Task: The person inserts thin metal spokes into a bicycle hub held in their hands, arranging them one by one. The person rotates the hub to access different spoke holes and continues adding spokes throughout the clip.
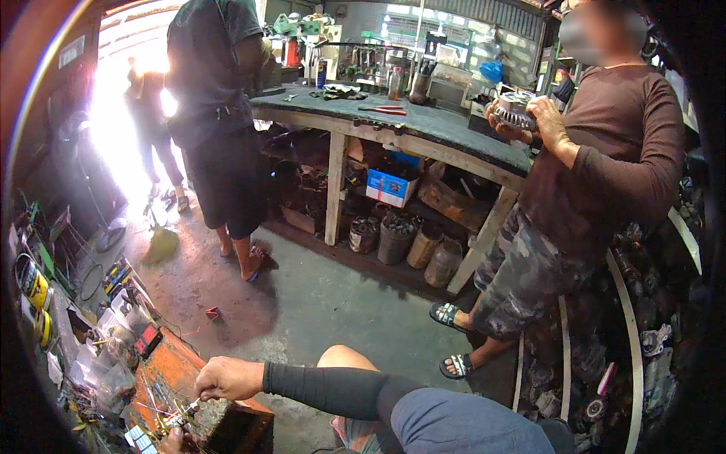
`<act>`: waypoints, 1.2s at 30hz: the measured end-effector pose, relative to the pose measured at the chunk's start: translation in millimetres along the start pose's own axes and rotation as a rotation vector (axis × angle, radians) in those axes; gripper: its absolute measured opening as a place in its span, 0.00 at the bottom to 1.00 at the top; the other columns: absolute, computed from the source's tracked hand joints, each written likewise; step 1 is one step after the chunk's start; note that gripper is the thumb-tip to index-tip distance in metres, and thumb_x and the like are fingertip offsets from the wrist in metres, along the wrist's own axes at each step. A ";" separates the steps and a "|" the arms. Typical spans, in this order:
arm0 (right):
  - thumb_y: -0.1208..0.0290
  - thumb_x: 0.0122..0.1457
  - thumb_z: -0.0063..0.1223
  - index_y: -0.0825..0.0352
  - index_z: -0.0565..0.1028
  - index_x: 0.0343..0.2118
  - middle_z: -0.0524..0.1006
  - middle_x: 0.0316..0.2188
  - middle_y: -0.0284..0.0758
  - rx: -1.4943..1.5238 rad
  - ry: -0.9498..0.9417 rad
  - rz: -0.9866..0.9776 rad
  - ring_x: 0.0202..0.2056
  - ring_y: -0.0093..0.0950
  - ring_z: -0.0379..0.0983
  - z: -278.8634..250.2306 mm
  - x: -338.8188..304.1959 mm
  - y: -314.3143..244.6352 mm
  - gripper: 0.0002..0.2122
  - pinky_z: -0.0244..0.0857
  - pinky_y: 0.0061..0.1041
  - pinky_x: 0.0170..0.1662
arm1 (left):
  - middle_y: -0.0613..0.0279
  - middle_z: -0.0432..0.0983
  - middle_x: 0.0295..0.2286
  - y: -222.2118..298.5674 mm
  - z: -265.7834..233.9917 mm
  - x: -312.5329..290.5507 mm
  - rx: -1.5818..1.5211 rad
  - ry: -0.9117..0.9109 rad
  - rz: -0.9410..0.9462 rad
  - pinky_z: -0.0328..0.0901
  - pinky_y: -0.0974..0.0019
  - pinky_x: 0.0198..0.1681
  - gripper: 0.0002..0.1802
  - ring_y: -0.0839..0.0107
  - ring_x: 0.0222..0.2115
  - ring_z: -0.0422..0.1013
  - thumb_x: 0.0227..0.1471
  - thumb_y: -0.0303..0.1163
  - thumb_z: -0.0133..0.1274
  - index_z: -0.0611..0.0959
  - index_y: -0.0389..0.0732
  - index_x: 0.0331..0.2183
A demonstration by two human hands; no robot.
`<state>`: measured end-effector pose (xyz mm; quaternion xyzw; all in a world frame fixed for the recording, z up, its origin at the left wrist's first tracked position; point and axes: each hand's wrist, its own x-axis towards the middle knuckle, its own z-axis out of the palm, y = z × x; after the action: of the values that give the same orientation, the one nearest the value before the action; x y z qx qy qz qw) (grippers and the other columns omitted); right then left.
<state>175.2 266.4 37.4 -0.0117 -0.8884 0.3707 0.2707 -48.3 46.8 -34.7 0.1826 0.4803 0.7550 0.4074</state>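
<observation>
over the bench (172,366) at near left, a slim part (180,415), slanted left and nearer, is pinched at its far end by the right hand's fingers (209,390); whether the left hand (174,441) grips cannot be told.

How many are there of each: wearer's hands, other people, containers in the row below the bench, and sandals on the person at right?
Wearer's hands: 2
Other people: 3
Containers in the row: 4
Sandals: 2
Total: 11
</observation>
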 end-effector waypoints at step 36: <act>0.73 0.61 0.67 0.58 0.83 0.43 0.82 0.27 0.32 -0.165 0.088 -0.128 0.35 0.36 0.82 5.2 -2.5 -32.0 0.08 0.69 0.49 0.62 | 0.67 0.82 0.37 36.2 57.3 -41.0 0.031 -0.111 -0.123 0.74 0.73 0.27 0.31 0.80 0.27 0.75 0.55 0.31 0.64 0.77 0.39 0.60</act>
<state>180.6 239.3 54.5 0.0068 -0.9021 0.2772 0.3307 -1.4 39.9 28.7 0.2004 0.4792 0.7096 0.4761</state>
